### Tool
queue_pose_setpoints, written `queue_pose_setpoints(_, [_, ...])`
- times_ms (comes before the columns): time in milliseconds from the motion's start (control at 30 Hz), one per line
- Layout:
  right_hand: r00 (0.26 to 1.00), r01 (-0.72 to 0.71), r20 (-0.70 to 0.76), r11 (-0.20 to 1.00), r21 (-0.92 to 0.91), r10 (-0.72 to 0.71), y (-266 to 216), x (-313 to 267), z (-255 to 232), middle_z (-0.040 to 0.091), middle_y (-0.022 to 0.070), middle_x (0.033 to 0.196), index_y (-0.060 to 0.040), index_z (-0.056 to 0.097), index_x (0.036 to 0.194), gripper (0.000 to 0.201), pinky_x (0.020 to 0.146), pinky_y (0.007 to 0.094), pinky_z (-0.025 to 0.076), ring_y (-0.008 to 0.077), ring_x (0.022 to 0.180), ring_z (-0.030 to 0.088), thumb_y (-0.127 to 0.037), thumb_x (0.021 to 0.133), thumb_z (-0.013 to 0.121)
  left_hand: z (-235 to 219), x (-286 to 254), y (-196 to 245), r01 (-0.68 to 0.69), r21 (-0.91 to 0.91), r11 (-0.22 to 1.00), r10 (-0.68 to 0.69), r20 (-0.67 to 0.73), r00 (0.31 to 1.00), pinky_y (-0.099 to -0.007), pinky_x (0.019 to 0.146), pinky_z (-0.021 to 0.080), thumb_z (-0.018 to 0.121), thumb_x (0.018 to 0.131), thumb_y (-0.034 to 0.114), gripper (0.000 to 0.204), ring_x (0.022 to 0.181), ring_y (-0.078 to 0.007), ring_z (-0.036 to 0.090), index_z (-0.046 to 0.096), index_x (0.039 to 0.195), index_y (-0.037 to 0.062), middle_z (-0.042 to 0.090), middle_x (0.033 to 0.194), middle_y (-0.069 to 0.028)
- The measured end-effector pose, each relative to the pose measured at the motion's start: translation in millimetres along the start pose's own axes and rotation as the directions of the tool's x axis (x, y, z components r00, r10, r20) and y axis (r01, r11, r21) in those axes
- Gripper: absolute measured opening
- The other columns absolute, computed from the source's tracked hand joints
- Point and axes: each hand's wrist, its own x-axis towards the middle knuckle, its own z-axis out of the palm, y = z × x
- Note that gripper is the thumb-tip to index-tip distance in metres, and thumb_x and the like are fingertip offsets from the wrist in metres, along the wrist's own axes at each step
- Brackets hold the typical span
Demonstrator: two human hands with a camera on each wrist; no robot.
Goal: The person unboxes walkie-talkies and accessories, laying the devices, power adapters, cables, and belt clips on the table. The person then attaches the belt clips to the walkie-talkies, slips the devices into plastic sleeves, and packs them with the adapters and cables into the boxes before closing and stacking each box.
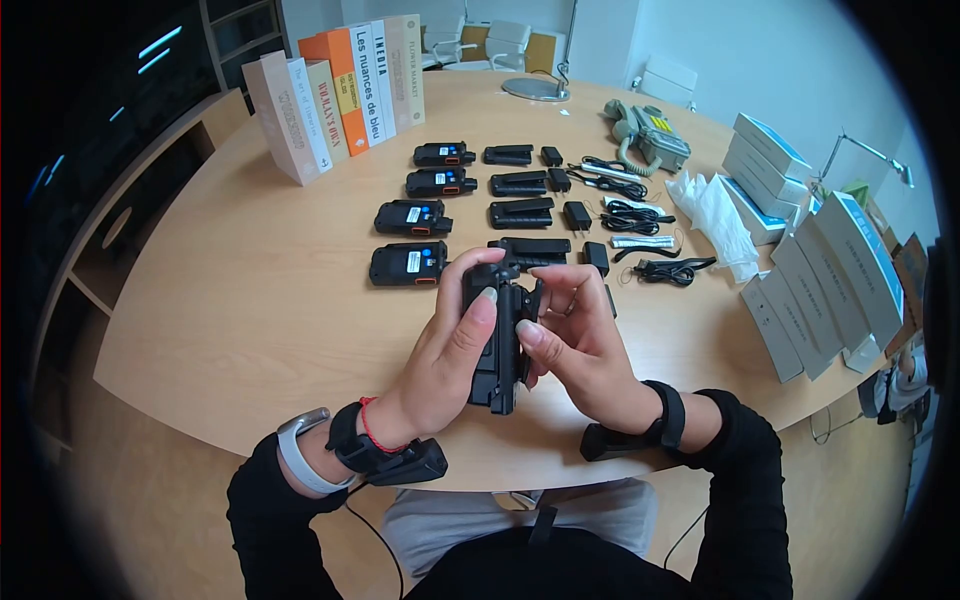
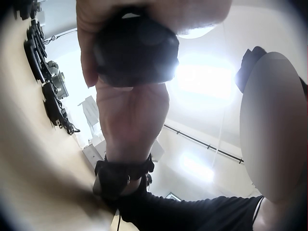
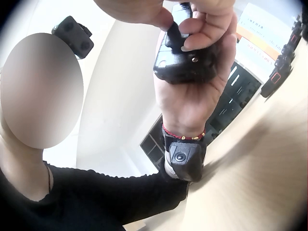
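A black handheld device [image 1: 492, 345] stands out between both hands above the near part of the table. My left hand [image 1: 436, 362] grips its left side, thumb lying on its face. At its right side, my right hand [image 1: 590, 365] pinches a black clip-like part [image 1: 532, 305] between thumb and fingers. In the right wrist view the device [image 3: 185, 67] lies in the left palm, and fingers of my right hand [image 3: 202, 21] hold the dark part against it. The left wrist view shows the device's dark end [image 2: 137, 50]; whether the clip is attached, I cannot tell.
Beyond the hands, several black devices [image 1: 409, 264] stand in a column beside black clip pieces [image 1: 520, 213], adapters [image 1: 577, 215] and coiled cables [image 1: 635, 217]. Books [image 1: 345, 90] are at the back left. A telephone [image 1: 655, 138], plastic bag [image 1: 715, 220] and white boxes [image 1: 820, 285] occupy the right.
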Motion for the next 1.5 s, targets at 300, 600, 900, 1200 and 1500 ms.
queue_pose_setpoints(300, [0.999, -0.039, -0.033, 0.999, -0.001, 0.039, -1, 6, -1, 0.047, 0.0045, 0.087, -0.0052, 0.022, 0.125, 0.048, 0.052, 0.0212, 0.047, 0.0083, 0.068, 0.052, -0.011, 0.09, 0.056, 0, 2, 7, 0.082, 0.001, 0.997, -0.082, 0.003, 0.997, -0.028, 0.071, 0.051, 0.028, 0.096, 0.046, 0.052, 0.086, -0.0182, 0.058, 0.021, 0.135, 0.0126, 0.048, 0.108, -0.011])
queue_pose_setpoints(600, [0.986, -0.154, -0.049, 0.979, 0.132, 0.161, 0, 10, -4, 0.047, 0.0047, 0.087, -0.0046, 0.024, 0.122, 0.045, 0.053, 0.0239, 0.05, 0.01, 0.068, 0.054, -0.012, 0.091, 0.055, -4, 5, 3, -0.089, 0.214, 0.973, 0.105, -0.067, 0.992, -0.0277, 0.074, 0.05, 0.037, 0.098, 0.035, 0.056, 0.093, -0.0164, 0.056, 0.018, 0.139, 0.0026, 0.032, 0.13, -0.0143])
queue_pose_setpoints(900, [0.983, -0.172, -0.03, 0.968, 0.183, 0.181, -8, 14, -11, 0.046, 0.0032, 0.086, -0.0048, 0.028, 0.12, 0.042, 0.053, 0.0252, 0.05, 0.0108, 0.071, 0.054, -0.012, 0.091, 0.056, -2, 8, 7, -0.077, 0.056, 0.995, 0.072, 0.099, 0.993, -0.0318, 0.077, 0.051, 0.073, 0.071, 0.016, 0.103, 0.091, -0.017, 0.057, 0.0, 0.143, 0.0101, 0.04, 0.119, -0.015])
queue_pose_setpoints(1200, [0.987, -0.149, -0.031, 0.97, 0.19, 0.158, -6, 11, -10, 0.045, 0.0028, 0.086, -0.0047, 0.029, 0.12, 0.04, 0.053, 0.0255, 0.05, 0.0107, 0.072, 0.054, -0.012, 0.091, 0.056, -10, 8, 3, -0.136, 0.247, 0.96, 0.087, 0.199, 0.976, -0.0327, 0.076, 0.052, 0.075, 0.064, 0.001, 0.118, 0.092, -0.0199, 0.057, -0.01, 0.144, 0.022, 0.029, 0.133, -0.0125])
queue_pose_setpoints(1500, [0.983, -0.154, -0.07, 0.966, 0.206, 0.172, -5, 12, -10, 0.047, 0.0028, 0.086, -0.0046, 0.03, 0.119, 0.038, 0.053, 0.0252, 0.051, 0.0103, 0.072, 0.054, -0.013, 0.091, 0.055, -10, 9, -1, -0.106, 0.308, 0.946, 0.088, 0.072, 0.994, -0.0314, 0.081, 0.052, 0.077, 0.062, 0.008, 0.104, 0.103, -0.022, 0.055, 0.013, 0.143, 0.0079, 0.026, 0.134, -0.018])
